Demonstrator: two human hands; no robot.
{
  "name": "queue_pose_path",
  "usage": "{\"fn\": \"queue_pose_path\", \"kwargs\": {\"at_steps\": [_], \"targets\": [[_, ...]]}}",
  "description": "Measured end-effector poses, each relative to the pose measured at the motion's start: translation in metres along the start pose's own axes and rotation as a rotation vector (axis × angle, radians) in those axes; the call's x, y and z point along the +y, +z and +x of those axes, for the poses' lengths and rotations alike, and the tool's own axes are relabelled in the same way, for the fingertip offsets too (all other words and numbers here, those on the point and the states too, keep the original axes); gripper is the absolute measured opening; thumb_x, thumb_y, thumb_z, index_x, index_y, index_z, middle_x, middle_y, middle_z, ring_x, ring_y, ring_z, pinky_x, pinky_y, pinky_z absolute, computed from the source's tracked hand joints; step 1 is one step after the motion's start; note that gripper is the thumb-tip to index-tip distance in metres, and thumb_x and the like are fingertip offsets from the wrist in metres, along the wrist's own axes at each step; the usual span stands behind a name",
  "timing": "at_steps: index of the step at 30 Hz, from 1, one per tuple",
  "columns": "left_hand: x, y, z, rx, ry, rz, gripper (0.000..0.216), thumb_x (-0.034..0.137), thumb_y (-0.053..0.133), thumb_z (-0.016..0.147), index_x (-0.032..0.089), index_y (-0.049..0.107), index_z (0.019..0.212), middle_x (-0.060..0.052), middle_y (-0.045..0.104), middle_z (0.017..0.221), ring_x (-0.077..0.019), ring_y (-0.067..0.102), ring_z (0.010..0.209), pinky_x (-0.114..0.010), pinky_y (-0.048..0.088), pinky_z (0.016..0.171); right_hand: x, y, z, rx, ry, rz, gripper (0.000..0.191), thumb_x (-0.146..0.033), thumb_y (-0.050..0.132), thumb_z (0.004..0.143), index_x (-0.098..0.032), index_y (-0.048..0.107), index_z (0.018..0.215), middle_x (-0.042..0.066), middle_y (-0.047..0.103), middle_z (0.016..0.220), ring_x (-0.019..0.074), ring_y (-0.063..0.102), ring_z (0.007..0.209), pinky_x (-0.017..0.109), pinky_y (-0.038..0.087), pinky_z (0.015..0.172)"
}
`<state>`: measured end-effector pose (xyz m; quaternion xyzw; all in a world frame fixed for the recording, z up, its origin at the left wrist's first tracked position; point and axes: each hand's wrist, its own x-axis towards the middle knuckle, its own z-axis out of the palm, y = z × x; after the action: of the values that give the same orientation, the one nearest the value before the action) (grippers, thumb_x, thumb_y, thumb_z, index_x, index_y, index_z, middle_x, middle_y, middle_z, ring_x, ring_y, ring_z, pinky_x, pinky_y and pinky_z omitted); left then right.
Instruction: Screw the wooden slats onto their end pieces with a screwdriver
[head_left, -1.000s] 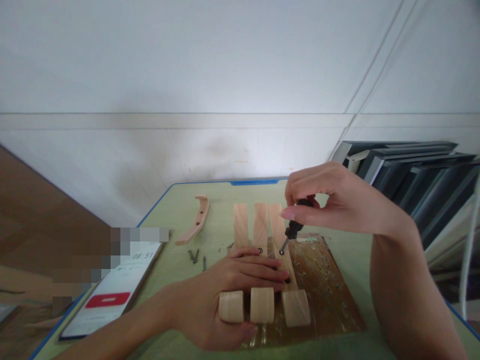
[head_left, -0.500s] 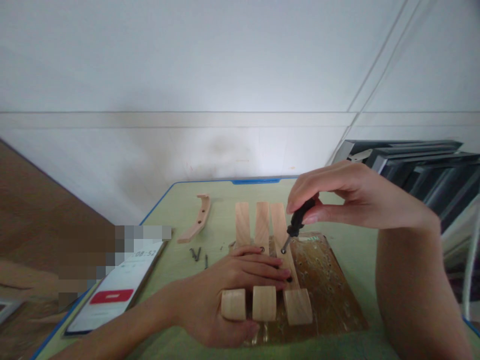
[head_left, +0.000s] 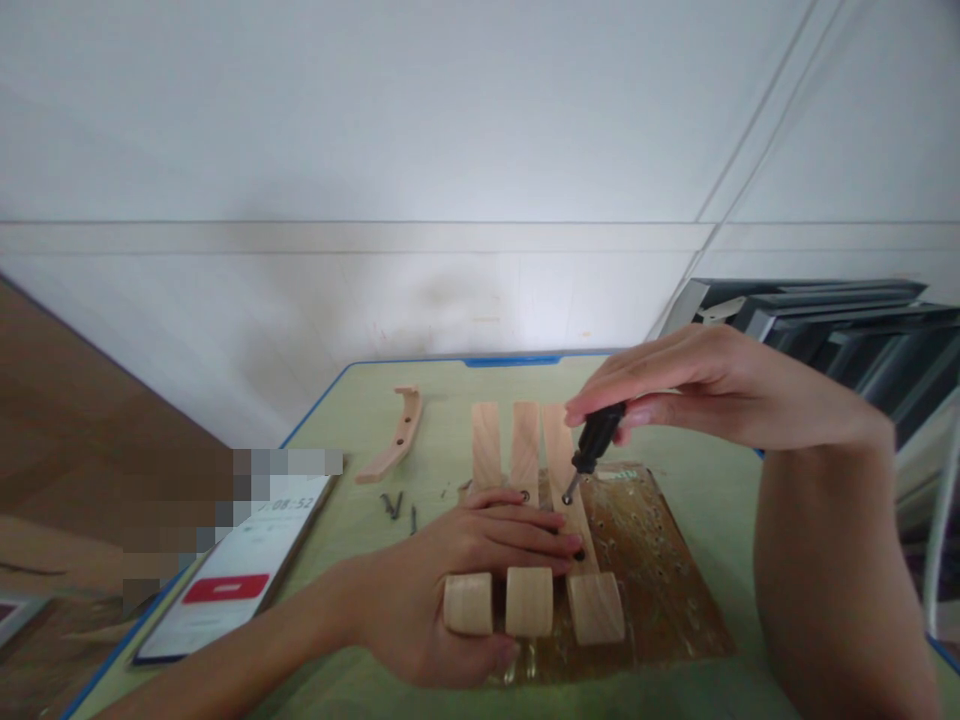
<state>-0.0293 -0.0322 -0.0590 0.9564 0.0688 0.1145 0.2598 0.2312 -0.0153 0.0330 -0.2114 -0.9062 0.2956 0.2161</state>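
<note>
Screwdriver [head_left: 594, 440] pinched in right hand [head_left: 697, 385], tip on the wooden slats [head_left: 525, 440]
Left hand [head_left: 450, 580] flat, unclenched, across them; loose screws [head_left: 394, 505], curved wooden piece [head_left: 397, 440] alongside; phone [head_left: 232, 585] at table's [head_left: 442, 385] left edge reads 08:52

Single head-worn view, facing forward and down across table [head_left: 352, 430] toward wall [head_left: 450, 130]. Close range: left hand [head_left: 450, 580] and right hand [head_left: 705, 385] fill lower frame; wall takes upper half.

A makeshift woodworking workshop: pale wooden slats [head_left: 525, 440], a black-handled screwdriver [head_left: 596, 440], loose dark screws [head_left: 391, 506] and a hole-pocked brown work board [head_left: 652, 570] at a green-topped table with blue edging [head_left: 352, 420], dark grey framed panels [head_left: 825, 310] stacked by the white wall [head_left: 375, 150].
</note>
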Motion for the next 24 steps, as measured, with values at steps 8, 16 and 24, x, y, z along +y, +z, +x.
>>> {"fn": "queue_pose_path", "kwargs": {"at_steps": [8, 16, 24], "targets": [[0.0006, 0.0008, 0.0, 0.014, 0.009, -0.004, 0.062, 0.031, 0.054, 0.075, 0.026, 0.03, 0.132, -0.002, 0.049, 0.135, -0.0196, 0.042, 0.127, -0.034, 0.023, 0.109, -0.0025, 0.0018, 0.0012, 0.022, 0.042, -0.013, 0.027, -0.018, 0.051, 0.086, -0.017, 0.062, 0.111, 0.006, 0.067, 0.103, 0.0116, 0.064, 0.087, 0.02, 0.051, 0.074], [-0.0017, 0.0017, -0.0006, 0.011, 0.002, -0.001, 0.061, 0.031, 0.054, 0.075, 0.025, 0.032, 0.131, -0.001, 0.048, 0.135, -0.0186, 0.041, 0.127, -0.033, 0.02, 0.111, -0.0009, 0.0037, 0.0034, 0.052, 0.003, -0.02, 0.025, -0.018, 0.052, 0.085, -0.015, 0.064, 0.106, 0.005, 0.069, 0.098, 0.0106, 0.064, 0.085, 0.019, 0.051, 0.073], [-0.0007, 0.0038, 0.0, 0.045, 0.004, -0.025, 0.063, 0.027, 0.057, 0.073, 0.025, 0.034, 0.131, -0.003, 0.05, 0.133, -0.0185, 0.043, 0.126, -0.033, 0.022, 0.11, -0.0004, 0.0038, 0.0051, 0.082, -0.02, -0.086, 0.024, -0.022, 0.057, 0.083, -0.01, 0.065, 0.101, 0.007, 0.069, 0.09, 0.0103, 0.063, 0.079, 0.019, 0.05, 0.068]]}}
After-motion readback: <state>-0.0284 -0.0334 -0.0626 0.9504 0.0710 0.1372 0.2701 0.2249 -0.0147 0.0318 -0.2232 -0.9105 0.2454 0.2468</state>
